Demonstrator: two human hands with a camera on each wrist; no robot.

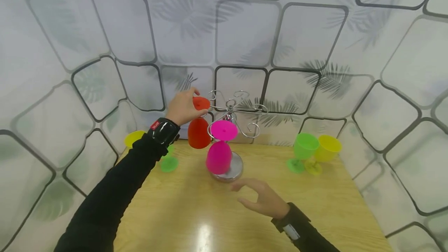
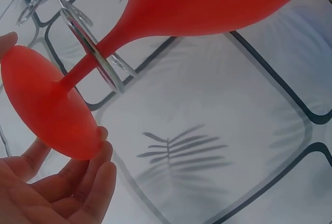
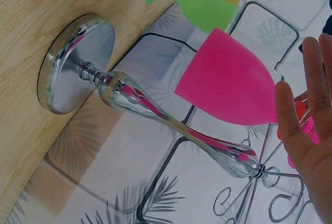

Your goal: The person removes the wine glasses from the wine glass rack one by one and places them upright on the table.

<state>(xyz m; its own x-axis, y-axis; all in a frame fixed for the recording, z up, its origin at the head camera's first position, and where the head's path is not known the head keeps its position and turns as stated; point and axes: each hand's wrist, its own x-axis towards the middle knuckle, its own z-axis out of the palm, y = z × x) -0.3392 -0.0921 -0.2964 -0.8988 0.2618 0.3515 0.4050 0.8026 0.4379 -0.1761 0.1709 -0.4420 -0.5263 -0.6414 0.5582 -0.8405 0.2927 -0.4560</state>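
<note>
A red goblet (image 1: 198, 133) hangs upside down at the left of a silver rack (image 3: 171, 125) with curled wire arms. My left hand (image 1: 182, 106) holds the rim of its round foot (image 2: 46, 102) between thumb and fingers. In the left wrist view, the stem passes through a wire loop (image 2: 106, 73) of the rack. Also upside down, a pink goblet (image 1: 219, 158) hangs at the rack's front. My right hand (image 1: 262, 197) is above the table, right of the rack's round base (image 1: 238, 166), fingers relaxed and holding nothing.
On the wooden table (image 1: 280, 224), a green goblet (image 1: 305, 147) and a yellow goblet (image 1: 327, 149) stand upright at right. Another green goblet (image 1: 169, 164) and yellow goblet (image 1: 134, 138) are at left, partly behind my left arm. Patterned cloth (image 1: 189, 30) surrounds the table's back and sides.
</note>
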